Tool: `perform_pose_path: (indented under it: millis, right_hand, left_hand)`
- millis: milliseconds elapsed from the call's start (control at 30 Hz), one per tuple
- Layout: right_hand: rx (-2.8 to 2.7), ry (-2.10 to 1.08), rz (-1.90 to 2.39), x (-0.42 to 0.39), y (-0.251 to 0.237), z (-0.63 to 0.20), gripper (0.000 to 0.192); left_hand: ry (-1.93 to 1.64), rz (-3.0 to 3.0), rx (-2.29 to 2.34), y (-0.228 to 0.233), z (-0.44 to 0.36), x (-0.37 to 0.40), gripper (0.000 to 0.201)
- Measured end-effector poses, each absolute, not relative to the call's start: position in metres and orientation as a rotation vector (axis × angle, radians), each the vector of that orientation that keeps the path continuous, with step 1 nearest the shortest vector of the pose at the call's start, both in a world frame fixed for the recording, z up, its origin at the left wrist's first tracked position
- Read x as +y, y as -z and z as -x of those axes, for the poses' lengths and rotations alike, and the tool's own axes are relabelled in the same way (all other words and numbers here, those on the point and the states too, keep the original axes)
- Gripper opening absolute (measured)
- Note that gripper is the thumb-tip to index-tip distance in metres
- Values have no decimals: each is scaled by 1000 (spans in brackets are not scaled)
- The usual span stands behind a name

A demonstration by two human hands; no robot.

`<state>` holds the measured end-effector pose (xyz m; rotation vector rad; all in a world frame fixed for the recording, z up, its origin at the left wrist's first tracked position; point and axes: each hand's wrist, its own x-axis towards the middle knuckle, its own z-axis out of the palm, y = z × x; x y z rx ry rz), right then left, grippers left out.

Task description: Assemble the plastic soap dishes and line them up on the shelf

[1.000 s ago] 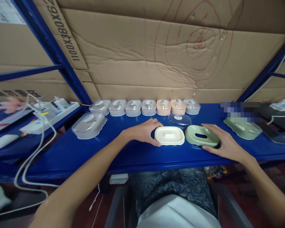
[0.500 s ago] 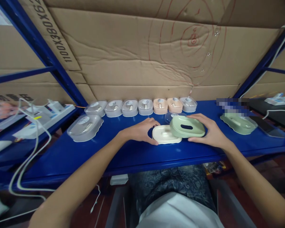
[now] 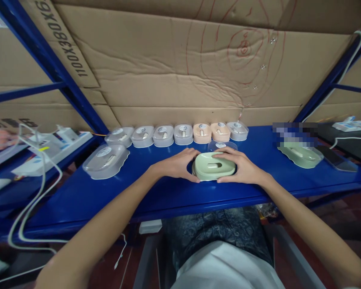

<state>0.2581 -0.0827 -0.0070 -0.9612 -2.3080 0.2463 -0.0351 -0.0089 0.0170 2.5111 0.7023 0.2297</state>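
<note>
A pale green soap dish body (image 3: 212,173) with a slot in its middle sits over the cream base on the blue table. The base is nearly hidden, with only a sliver of its rim showing at the left end. Around that left end curl the fingers of my left hand (image 3: 180,165), the thumb at the front. My right hand (image 3: 243,168) grips the green body by its right end, fingers at the back and thumb in front. A loose clear lid (image 3: 222,146) lies just behind them.
Several soap dishes under clear lids line the cardboard backboard (image 3: 156,92), grey (image 3: 163,137) and peach (image 3: 202,134). A larger-looking grey one (image 3: 106,162) stands front left, a green one (image 3: 302,156) at right beside a phone (image 3: 338,158). Power strips (image 3: 57,152) and cables lie left.
The green soap dish body has moved left and down in my right hand, from beside the cream base to over it. My left hand has stayed at the base's left end.
</note>
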Motion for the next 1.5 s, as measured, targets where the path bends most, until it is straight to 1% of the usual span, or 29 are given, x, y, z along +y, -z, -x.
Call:
perform_pose_path:
  millis: [133, 367, 933, 1267, 1500]
  right_hand:
    - [-2303, -256, 975, -82, 11, -257, 79]
    - [-2300, -269, 974, -81, 11, -253, 78]
    - [-2342, -225, 995, -77, 18, -253, 82]
    - [-2362, -209, 996, -76, 22, -254, 83]
    - [-2372, -255, 973, -75, 21, -252, 87]
  left_hand:
    - [-194, -2523, 720, -18, 35, -9, 74]
    - [-210, -2547, 692, -15, 35, -7, 71]
    - [-249, -2524, 711, -16, 34, -12, 80]
    - [-260, -2516, 752, -17, 31, -14, 70]
    - [-285, -2518, 740, -16, 30, -14, 64]
